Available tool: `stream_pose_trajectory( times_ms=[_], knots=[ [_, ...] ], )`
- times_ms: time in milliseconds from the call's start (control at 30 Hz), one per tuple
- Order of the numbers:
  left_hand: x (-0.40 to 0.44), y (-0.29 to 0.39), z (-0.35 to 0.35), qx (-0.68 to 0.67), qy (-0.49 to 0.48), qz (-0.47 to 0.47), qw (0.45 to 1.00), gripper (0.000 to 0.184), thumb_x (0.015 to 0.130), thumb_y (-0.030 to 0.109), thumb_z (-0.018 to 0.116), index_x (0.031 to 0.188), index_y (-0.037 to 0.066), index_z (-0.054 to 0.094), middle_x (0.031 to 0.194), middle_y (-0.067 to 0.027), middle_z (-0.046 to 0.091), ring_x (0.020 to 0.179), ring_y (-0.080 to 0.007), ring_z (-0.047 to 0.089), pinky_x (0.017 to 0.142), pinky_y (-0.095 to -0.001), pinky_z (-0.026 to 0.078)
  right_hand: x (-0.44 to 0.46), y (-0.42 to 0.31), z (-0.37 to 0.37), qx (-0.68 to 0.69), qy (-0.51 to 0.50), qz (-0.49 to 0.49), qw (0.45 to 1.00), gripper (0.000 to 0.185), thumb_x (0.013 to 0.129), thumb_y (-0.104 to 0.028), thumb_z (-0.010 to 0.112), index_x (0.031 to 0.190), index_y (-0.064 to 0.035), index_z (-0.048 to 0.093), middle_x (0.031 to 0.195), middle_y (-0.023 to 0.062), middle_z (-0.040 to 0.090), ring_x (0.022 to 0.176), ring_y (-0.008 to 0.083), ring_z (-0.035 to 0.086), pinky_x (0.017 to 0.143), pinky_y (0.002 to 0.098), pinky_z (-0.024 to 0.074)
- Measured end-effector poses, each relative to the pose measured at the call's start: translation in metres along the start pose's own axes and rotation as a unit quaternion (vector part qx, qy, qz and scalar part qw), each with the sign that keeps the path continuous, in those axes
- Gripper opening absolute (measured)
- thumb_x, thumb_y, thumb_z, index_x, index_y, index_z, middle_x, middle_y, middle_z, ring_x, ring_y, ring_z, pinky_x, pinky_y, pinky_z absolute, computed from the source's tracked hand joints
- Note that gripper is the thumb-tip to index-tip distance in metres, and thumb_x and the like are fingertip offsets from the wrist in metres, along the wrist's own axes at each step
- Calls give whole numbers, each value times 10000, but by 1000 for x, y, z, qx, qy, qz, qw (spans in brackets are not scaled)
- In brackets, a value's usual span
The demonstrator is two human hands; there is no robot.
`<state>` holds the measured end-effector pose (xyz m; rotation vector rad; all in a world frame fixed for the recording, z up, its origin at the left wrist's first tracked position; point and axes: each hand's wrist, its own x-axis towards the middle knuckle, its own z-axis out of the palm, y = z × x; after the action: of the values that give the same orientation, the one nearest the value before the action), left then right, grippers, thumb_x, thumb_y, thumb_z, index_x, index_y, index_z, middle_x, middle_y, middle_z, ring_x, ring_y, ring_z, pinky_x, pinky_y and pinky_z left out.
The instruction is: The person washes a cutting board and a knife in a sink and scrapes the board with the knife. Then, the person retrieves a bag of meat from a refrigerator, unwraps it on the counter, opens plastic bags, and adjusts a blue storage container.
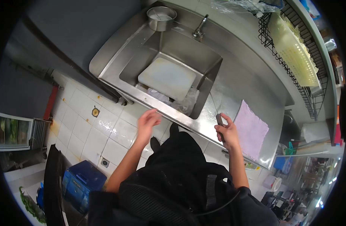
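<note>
My right hand [227, 132] is closed around the dark handle of a knife [219, 121], over the front of the steel counter. Its thin blade points away from me and is hard to make out against the metal. A pink cloth [251, 130] lies flat on the counter just right of that hand. My left hand [148, 123] hangs in the air before the sink's front edge, fingers loosely bent and nothing in them. Inside the sink [188, 54], a whitish cutting board [167, 78] leans at a slant, with a clear plastic bag [187, 102] below it.
A metal pot [161, 19] stands at the sink's back left corner, near the faucet [200, 28]. On the right, a wire rack [282, 56] holds a pale yellow perforated tray [291, 51]. A blue bin [82, 184] sits on the tiled floor at lower left.
</note>
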<state>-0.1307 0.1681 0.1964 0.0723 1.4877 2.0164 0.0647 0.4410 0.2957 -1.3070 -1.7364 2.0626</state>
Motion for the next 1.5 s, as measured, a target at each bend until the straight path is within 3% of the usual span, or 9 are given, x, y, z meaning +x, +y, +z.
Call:
stream_pose_trajectory(
  times_ms=[167,367,500,700,967,1200,1333,1400,1500],
  knots=[
    [138,-68,78,-251,57,-243,935,255,935,93,585,1152,-15,506,1188,-174,552,1092,-318,587,937,-409,528,7,13,-13,22,19,50,998,613,813,33,659,1380,-16,434,715,70,566,446,122,477,371,279,335],
    [258,-170,103,-127,236,-328,906,278,861,145,658,1111,61,567,1132,-119,532,873,-261,571,813,-409,541,18,20,-44,-18,2,37,999,631,863,-11,665,1431,-25,391,828,109,654,460,135,508,409,277,375],
    [308,-223,104,-104,329,-338,876,255,817,166,715,1028,78,604,1046,-98,612,843,-209,569,743,-370,507,15,2,-64,-42,25,45,998,611,886,-5,637,1439,-10,377,918,154,673,548,119,534,466,242,392],
    [334,-238,116,-126,342,-329,871,523,786,255,810,1221,78,579,1143,-91,635,913,-248,583,751,-439,480,43,-4,-93,-15,20,59,998,602,892,-19,640,1438,-25,387,900,151,670,530,120,522,461,250,386],
    [368,-248,143,-147,418,-274,853,713,726,229,893,1277,-68,553,1282,-169,634,1099,-303,624,900,-418,497,71,-6,-88,24,30,72,997,610,884,-36,675,1430,-37,403,857,142,662,521,123,519,455,254,383],
    [335,-133,175,111,345,-189,913,512,678,267,828,1006,-104,699,1064,-252,707,988,-355,678,893,-396,503,66,-14,-72,-1,36,83,996,569,886,-10,647,1408,-35,421,844,116,646,511,113,498,453,247,376],
    [290,-78,141,69,297,-191,933,444,661,244,793,976,-58,713,1010,-214,716,907,-325,683,759,-397,513,63,-11,-57,-20,49,-4,999,626,884,-36,651,1451,-31,384,805,76,619,503,104,487,443,247,357],
    [238,-17,118,-128,239,-197,942,326,695,216,784,932,32,656,754,-48,609,621,-143,531,524,-314,382,56,-10,-49,-8,46,-45,998,643,884,-49,662,1462,-38,380,799,64,623,507,92,483,443,241,363],
    [173,7,72,-132,204,-260,934,326,726,168,763,1005,25,671,816,-45,639,647,-139,566,537,-300,393,38,-15,-40,-131,59,-93,985,626,876,-52,672,1449,-49,419,783,21,621,515,56,464,449,224,358]
  ],
)
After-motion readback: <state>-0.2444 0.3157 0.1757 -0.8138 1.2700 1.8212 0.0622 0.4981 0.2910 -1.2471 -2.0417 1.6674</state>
